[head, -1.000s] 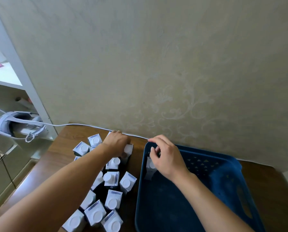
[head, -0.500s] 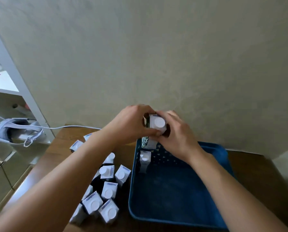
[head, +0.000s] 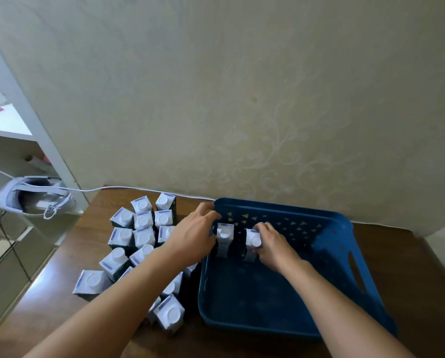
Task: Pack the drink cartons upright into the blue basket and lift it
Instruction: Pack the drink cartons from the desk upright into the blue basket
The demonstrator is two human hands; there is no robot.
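Two cartons are in the blue basket [head: 340, 254], both upright at its far left corner. The right hand [head: 273, 245] is curled around the second carton [head: 252, 242], fingers wrapped over its right side and white cap, holding it just right of the first carton [head: 224, 241]. A small gap shows between the two cartons. Whether the held carton's base sits on the basket floor, I can't tell.

The left hand [head: 194, 235] reaches in over the basket's left rim, fingers spread and loosely bent, fingertips at the far left corner of the rim, right beside the first carton. It looks to touch the rim and perhaps the carton's left face, but the contact is hidden; it grips nothing I can see.

The basket sits on the right half of the brown tabletop [head: 94, 239], its far wall close to the wall. Left of it, the loose cartons [head: 141, 228] stand crowded together, caps up, running from the tabletop's far edge towards the near edge, partly under the left forearm. A white cable [head: 112, 187] runs along the far edge to a white headset [head: 32, 196] off the far left corner.
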